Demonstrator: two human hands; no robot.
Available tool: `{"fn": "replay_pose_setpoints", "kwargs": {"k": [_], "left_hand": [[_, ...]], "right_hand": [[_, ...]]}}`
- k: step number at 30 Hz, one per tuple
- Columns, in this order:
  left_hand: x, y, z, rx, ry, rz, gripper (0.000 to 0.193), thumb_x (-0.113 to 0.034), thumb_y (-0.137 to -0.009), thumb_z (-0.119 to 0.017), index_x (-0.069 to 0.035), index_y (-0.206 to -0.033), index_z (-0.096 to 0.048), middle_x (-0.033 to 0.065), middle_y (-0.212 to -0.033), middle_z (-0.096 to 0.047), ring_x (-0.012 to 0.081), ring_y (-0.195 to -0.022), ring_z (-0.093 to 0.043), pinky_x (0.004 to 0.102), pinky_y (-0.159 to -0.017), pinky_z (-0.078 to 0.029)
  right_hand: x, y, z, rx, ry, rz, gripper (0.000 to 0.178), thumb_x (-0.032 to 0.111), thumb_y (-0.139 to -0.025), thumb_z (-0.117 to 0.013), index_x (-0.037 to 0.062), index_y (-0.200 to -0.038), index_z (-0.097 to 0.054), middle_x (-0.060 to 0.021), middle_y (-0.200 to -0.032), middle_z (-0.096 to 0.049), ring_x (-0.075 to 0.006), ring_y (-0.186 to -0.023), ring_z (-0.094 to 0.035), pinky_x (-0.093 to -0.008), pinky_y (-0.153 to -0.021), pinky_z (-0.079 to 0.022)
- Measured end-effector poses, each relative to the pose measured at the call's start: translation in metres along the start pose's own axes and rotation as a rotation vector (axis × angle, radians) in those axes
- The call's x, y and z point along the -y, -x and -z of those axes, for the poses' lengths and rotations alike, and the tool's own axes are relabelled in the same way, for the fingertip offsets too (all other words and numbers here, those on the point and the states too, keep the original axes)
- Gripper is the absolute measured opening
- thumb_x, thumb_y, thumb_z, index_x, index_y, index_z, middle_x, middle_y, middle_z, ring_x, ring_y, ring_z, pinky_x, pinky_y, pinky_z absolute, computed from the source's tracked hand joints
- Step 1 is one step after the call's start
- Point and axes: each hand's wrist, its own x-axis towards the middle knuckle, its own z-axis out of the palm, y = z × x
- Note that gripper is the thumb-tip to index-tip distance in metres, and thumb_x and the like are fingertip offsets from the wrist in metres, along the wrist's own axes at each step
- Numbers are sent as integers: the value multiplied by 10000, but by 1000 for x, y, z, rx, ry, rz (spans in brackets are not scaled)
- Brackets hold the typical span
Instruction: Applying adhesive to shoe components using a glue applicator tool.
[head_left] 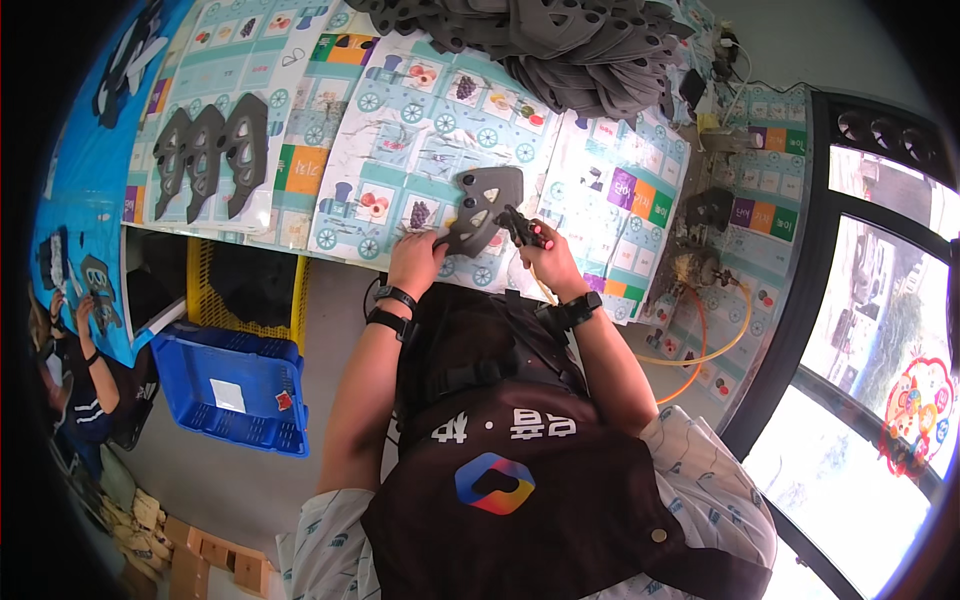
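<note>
A dark grey curved panel (483,207) with cut-out openings lies on the patterned table cover (400,150) in front of me. My left hand (420,258) pinches its lower left end with the fingertips. In my right hand (552,258) is a black air gun (517,226), fingers wrapped round its grip, the nozzle against or just over the panel's right side. A thin yellowish hose (541,287) runs down from the air gun. Whether the nozzle touches the panel I cannot tell.
A heap of similar grey panels (590,60) is piled at the far edge. Several finished-looking panels (205,160) lie in a row at left. A blue crate (235,350) and a yellow crate (300,300) stand below. A co-worker's hand (86,315) is at far left; hoses (697,372) hang at right.
</note>
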Motion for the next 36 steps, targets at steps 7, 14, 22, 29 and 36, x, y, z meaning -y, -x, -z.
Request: {"fn": "replay_pose_setpoints", "kwargs": {"k": [7,14,22,29,36], "left_hand": [[1,0,0,1,-2,3,220,-277,-959,-706,-59,-982,-707,159,-939,-746,370,-973,-697,503,-852,-527],[2,0,-1,2,-11,-5,225,-279,-961,-706,-55,-973,-696,161,-937,-746,372,-967,-699,504,-842,-528],[2,0,-1,-3,-3,-3,224,-280,-965,-700,-55,-968,-694,163,-930,-744,373,-958,-701,506,-839,-526],[1,-1,-1,10,-5,7,226,-279,-962,-703,-54,-952,-690,164,-929,-742,375,-960,-699,510,-840,-526],[2,0,-1,13,-1,15,219,-271,-959,-707,-53,-946,-689,164,-917,-740,376,-952,-697,511,-833,-526]], "right_hand": [[1,-5,3,-45,-1,24,247,91,-831,-591,-9,-1049,-648,-114,-729,-669,-200,-666,-661,-361,-651,-519],[4,-6,4,-97,-2,50,237,96,-829,-603,-9,-1036,-649,-115,-715,-663,-208,-662,-663,-363,-648,-514],[4,-9,4,-132,-46,69,216,81,-817,-610,-13,-1010,-634,-109,-718,-644,-205,-662,-641,-357,-648,-498],[3,-11,5,-152,-92,75,224,68,-814,-611,-13,-1022,-629,-89,-716,-628,-180,-658,-611,-341,-640,-484],[9,-12,1,-142,-103,71,240,58,-808,-618,-18,-1035,-634,-85,-724,-627,-174,-659,-605,-334,-638,-482]]}}
